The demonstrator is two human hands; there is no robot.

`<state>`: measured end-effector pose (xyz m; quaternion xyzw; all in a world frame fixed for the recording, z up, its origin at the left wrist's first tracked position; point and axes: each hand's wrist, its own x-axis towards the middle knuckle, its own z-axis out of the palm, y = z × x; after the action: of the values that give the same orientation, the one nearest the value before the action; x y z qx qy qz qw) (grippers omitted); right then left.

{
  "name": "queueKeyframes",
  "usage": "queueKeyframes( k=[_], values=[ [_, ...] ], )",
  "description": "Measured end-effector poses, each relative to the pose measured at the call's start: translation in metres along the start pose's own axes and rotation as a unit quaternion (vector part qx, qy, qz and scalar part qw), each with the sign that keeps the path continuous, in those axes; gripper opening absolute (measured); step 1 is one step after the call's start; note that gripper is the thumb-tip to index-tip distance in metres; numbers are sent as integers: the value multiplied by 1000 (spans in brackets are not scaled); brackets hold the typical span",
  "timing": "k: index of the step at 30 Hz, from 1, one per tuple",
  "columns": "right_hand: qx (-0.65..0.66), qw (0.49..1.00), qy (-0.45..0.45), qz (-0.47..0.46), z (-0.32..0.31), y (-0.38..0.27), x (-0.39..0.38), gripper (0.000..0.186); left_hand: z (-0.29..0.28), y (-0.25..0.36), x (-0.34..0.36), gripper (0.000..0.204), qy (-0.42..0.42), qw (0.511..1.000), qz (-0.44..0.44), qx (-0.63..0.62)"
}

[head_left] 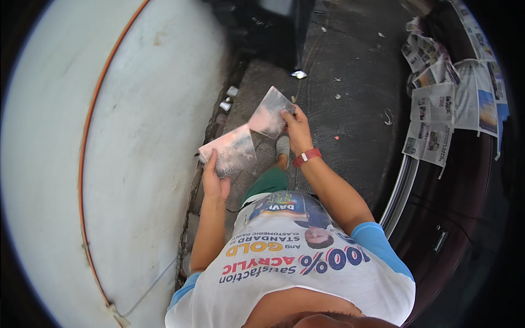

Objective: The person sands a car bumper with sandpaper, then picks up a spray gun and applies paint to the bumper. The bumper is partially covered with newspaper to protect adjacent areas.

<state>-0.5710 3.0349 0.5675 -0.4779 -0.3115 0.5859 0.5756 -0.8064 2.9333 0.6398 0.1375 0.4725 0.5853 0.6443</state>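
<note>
My left hand (215, 181) grips a squarish, thin sheet (232, 146) mottled pale pink and grey, its thumb on the upper face. My right hand (295, 127), with a red watch on the wrist, grips a second similar sheet (267, 113) higher up and to the right. The two sheets meet or slightly overlap at their near corners, in front of my body above the paving; I cannot tell what they are made of.
A white wall (142, 136) with an orange cable (81, 175) runs along the left. A dark maroon vehicle (459, 197) with newspapers (432, 104) on it stands at the right. A black object (257, 27) is ahead. Small litter (232, 91) lies by the wall.
</note>
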Motion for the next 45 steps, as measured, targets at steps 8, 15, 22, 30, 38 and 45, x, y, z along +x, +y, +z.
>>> queueKeyframes(
  k=[8,15,22,30,38,45],
  values=[
    [210,974,18,89,-71,-98,83,25,181,-43,165,51,-246,959,-139,-16],
    [246,957,147,52,-149,-131,111,25,310,-69,215,54,-346,858,159,345],
    [223,919,325,-13,-243,-181,191,42,437,-108,236,77,-409,831,200,319],
    [169,946,269,-60,-392,-254,263,45,541,-188,272,51,-478,778,-9,407],
    [-47,976,191,-98,-508,-342,312,37,653,-247,274,49,-467,783,-7,411],
    [9,972,230,-47,-559,-388,376,39,735,-281,314,47,-477,786,-31,391]
  ],
)
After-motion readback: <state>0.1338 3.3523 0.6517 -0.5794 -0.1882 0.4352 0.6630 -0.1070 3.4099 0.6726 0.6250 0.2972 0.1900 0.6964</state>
